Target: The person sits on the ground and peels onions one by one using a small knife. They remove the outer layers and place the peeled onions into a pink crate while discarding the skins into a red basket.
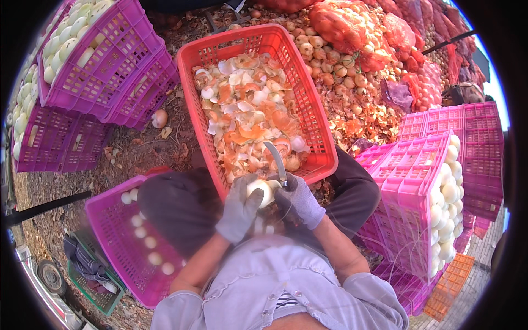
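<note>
My left hand (243,206), in a grey work glove, is closed round a peeled white onion (260,192) just over the near end of a red plastic crate (185,78). My right hand (299,201), gloved too, grips a knife with a curved blade (277,160); the blade points up and away over the crate, and its handle is hidden in the fist. The fingers of this hand lie against the onion's right side. Onion skins and peelings (247,111) fill much of the crate, with a few onions among them.
A purple crate (119,243) holding several peeled onions stands by my left leg. Stacked purple crates (115,62) rise at the far left, pink crates (404,198) at the right. Unpeeled onions (326,62) and red mesh sacks (338,24) lie beyond the red crate.
</note>
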`<state>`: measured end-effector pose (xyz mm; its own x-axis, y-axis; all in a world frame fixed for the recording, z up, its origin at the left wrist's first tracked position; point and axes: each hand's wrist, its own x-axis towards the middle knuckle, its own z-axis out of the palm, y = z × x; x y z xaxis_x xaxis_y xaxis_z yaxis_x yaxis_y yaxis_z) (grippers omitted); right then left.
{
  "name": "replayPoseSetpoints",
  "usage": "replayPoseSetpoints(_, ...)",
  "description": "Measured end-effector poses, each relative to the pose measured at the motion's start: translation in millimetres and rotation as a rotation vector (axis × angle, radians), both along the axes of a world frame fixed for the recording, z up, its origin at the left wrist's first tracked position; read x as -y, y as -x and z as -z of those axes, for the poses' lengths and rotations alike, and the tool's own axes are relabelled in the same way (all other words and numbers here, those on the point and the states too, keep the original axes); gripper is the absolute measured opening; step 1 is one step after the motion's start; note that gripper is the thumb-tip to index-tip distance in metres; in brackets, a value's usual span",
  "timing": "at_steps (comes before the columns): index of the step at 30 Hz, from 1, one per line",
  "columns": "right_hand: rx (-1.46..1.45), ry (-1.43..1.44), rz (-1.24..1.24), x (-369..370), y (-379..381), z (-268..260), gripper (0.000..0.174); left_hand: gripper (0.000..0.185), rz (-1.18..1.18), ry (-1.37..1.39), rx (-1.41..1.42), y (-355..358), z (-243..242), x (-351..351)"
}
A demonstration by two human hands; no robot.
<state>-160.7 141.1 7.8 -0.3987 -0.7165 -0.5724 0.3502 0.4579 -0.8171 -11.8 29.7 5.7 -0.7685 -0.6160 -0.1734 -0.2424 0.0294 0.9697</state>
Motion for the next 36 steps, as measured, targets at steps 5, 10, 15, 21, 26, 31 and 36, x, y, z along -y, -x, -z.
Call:
replayPoseSetpoints(5, 0.137, 0.013, 0.030, 8, 0, -20, 0.027, 0.050, 0.031, 0.235, 0.009, 0, 0, -1)
replayPoseSetpoints(10, -0.012, -0.035, -0.075, 5, 7, -24, 0.024, 0.052, 0.085, 0.396, 0.048, 0, -6, -7)
replayPoseSetpoints(15, 0.009, -0.017, 0.006, 4, 2, -19, 0.021, 0.054, 0.099, 0.282, 0.064, -1, -3, -6)
replayPoseSetpoints(21, 0.235, -0.058, 0.205, -5, 4, -8, 0.024, 0.052, 0.017, -0.101, -0.131, -2, 5, -4)
replayPoseSetpoints(26, 0.230, -0.011, 0.277, 2, -3, -19, 0.031, 0.057, -0.121, -0.522, -0.172, 2, 3, -4)
replayPoseSetpoints(31, 0.207, 0.030, 0.149, 11, -12, -40, 0.041, 0.058, -0.186, -0.410, -0.150, 11, -10, -10)
replayPoseSetpoints(36, 0.208, 0.080, 0.111, 4, -13, -32, 0.042, 0.058, -0.135, -0.102, -0.084, 7, 1, -10)
